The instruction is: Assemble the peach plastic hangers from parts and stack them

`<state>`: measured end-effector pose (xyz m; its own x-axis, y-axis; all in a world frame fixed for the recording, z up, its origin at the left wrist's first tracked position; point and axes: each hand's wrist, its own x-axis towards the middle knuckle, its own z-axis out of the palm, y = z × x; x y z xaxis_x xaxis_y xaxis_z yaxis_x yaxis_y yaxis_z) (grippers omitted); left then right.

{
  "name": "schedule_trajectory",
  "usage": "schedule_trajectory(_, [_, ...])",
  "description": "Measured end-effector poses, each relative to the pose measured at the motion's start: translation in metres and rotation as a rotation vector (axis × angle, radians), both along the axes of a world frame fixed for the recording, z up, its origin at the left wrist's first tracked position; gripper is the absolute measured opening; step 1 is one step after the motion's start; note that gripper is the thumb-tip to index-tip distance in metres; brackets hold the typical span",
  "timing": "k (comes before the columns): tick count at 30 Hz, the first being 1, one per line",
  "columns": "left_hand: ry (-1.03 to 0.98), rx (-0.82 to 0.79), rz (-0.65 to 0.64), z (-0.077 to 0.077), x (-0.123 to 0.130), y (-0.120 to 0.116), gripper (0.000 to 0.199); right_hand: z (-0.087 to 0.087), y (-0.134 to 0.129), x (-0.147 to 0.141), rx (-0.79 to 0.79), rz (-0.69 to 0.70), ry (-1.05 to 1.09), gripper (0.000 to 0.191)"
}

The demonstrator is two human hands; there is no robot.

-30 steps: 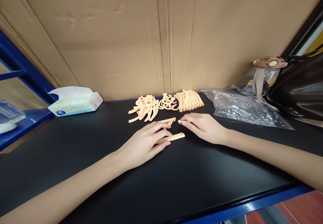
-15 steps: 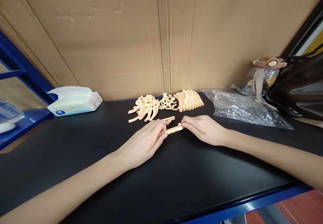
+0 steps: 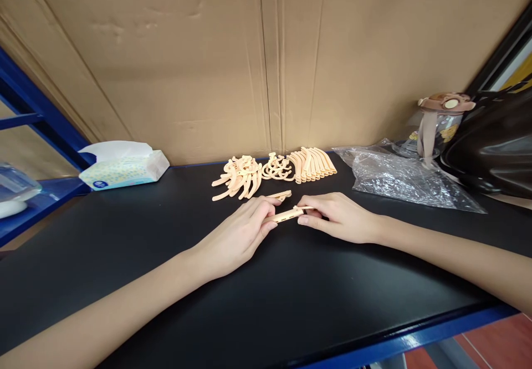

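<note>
My left hand (image 3: 245, 230) is closed around a slotted cream plastic bar (image 3: 286, 215), its thumb below and fingers above. The bar points right, just above the black table. At its right end is a small, thin cream plastic piece (image 3: 306, 208), between the parted thumb and forefinger of my right hand (image 3: 338, 216). The other fingers of that hand are curled. Another cream part (image 3: 281, 195) shows beyond my left fingers; whether they hold it too, I cannot tell.
Behind my hands lie a pile of curved cream pieces (image 3: 241, 178), several hook-shaped pieces (image 3: 276, 167) and a row of curved arms (image 3: 312, 165). A tissue pack (image 3: 124, 172) is left. A clear plastic bag (image 3: 403, 183), bottle (image 3: 446, 122) and dark bag (image 3: 494, 142) are right.
My right thumb has come away from the forefinger and lower, so the thin piece now shows, reaching right from the bar's end. The left hand keeps its hold, nearly still.
</note>
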<state>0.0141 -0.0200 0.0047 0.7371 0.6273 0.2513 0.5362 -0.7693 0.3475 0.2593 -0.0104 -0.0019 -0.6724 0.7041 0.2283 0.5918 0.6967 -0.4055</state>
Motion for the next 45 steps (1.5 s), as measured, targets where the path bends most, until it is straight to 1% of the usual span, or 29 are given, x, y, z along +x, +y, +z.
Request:
schedule_trajectory(4, [0.004, -0.018, -0.002, 0.0002, -0.0003, -0.0001, 0.010, -0.0008, -0.0014, -0.0035, -0.003, 0.013, 0.018, 0.030])
schedule_trajectory(12, [0.020, -0.057, -0.011, 0.0049, 0.0002, 0.0002, 0.012, -0.0046, 0.0028, -0.0021, -0.008, -0.083, 0.051, 0.035])
schedule_trajectory(19, [0.023, -0.064, -0.031, 0.0049, -0.0004, 0.0005, 0.011, -0.0034, 0.0030, -0.0004, 0.015, -0.048, 0.026, 0.035])
schedule_trajectory(24, [0.026, -0.059, -0.026, 0.0057, -0.0001, 0.0002, 0.011, -0.0040, 0.0026, -0.0006, 0.023, -0.047, 0.002, 0.036])
schedule_trajectory(32, [0.049, -0.040, -0.034, 0.0024, -0.0008, 0.0006, 0.011, -0.0051, 0.0013, -0.0015, 0.042, -0.048, -0.028, 0.035])
schedule_trajectory(39, [0.057, -0.016, -0.030, 0.0037, -0.0014, 0.0003, 0.012, -0.0053, 0.0009, -0.0020, 0.089, -0.060, -0.046, 0.033])
schedule_trajectory(42, [0.057, 0.036, -0.025, 0.0025, -0.0009, 0.0014, 0.010, -0.0052, 0.0007, -0.0020, 0.101, -0.063, -0.040, 0.033])
schedule_trajectory(45, [0.080, 0.083, -0.022, 0.0008, 0.0002, 0.0023, 0.014, -0.0040, 0.0006, -0.0024, 0.108, -0.059, -0.019, 0.034])
